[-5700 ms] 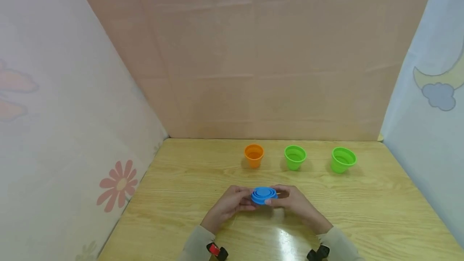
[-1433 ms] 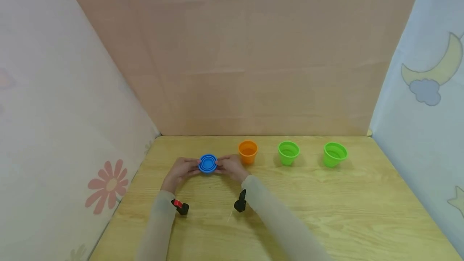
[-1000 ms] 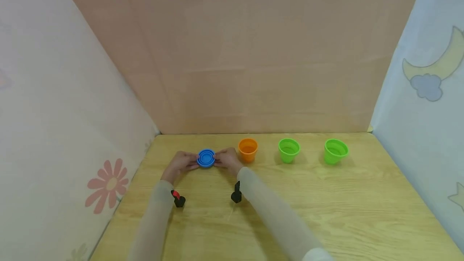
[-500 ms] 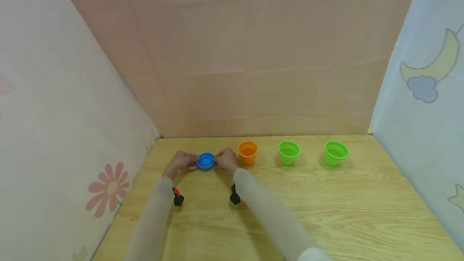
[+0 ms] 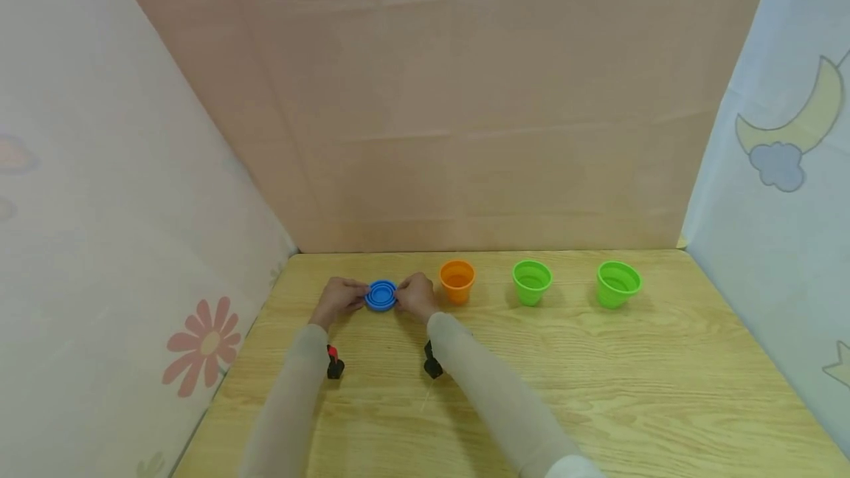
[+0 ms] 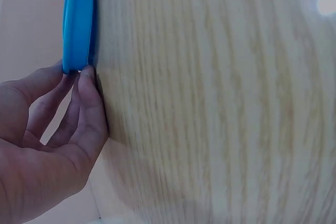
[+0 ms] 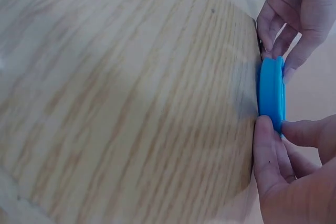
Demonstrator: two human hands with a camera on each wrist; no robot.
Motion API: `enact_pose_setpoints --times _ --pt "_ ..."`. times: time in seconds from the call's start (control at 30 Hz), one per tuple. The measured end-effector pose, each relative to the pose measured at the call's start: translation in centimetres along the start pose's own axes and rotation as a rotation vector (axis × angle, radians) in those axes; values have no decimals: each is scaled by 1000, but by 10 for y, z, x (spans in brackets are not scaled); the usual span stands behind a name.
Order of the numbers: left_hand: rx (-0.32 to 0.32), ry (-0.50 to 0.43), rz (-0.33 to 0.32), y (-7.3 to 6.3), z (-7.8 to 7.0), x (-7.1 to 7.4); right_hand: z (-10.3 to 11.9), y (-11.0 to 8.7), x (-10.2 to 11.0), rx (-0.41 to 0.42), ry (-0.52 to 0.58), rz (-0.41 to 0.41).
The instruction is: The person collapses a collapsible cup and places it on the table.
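Observation:
A blue collapsible cup (image 5: 381,295), squashed down into a flat ringed disc, lies at the table's back left, its rings facing up. My left hand (image 5: 340,296) pinches its left edge, thumb on the rim and fingers lower down, as the left wrist view of the cup (image 6: 79,24) and hand (image 6: 58,140) shows. From the opposite side my right hand (image 5: 416,296) pinches the edge between thumb and fingers. In the right wrist view the cup (image 7: 272,90) sits close against the table, with the right hand (image 7: 294,166) below it.
To the right, in a row with the blue cup, stand an orange cup (image 5: 457,282) and two green cups, one nearer (image 5: 532,283) and one farther right (image 5: 618,285), all extended and upright. The orange cup is close beside my right hand. A brown backdrop (image 5: 465,131) rises behind the wooden table (image 5: 598,389).
Both hands have carried the flattened blue cup from the table's front middle to the back left, beside the orange cup, and lowered it. Over the last half second hands and cup barely shift.

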State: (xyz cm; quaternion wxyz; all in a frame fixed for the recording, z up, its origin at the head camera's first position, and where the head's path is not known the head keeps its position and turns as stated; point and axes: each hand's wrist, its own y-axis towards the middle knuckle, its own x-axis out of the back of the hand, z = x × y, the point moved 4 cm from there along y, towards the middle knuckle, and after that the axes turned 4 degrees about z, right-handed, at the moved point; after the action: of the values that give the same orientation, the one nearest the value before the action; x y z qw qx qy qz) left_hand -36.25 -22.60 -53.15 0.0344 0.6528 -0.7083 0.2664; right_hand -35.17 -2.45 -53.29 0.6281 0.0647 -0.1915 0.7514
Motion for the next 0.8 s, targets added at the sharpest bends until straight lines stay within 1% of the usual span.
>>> enact_pose_setpoints --times 0.17,0.27,0.4,0.5,0.6,0.67,0.8 --pt "-8 38 -12 -2 -2 0 1 -2 1 28 -16 6" --pt "-23 60 -12 -3 -3 0 2 -4 2 43 -52 18" --pt "-93 134 -35 -6 -11 3 3 -7 7 73 -140 -17" --pt "-145 159 -71 -9 -19 5 5 -14 13 120 -171 -42" --pt "-159 137 -96 -13 -24 5 9 -23 19 164 -147 -22" --pt "-167 135 -102 -16 -26 3 12 -30 22 186 -108 8" --pt "-203 152 -93 -19 -30 -6 17 -44 32 210 39 86"
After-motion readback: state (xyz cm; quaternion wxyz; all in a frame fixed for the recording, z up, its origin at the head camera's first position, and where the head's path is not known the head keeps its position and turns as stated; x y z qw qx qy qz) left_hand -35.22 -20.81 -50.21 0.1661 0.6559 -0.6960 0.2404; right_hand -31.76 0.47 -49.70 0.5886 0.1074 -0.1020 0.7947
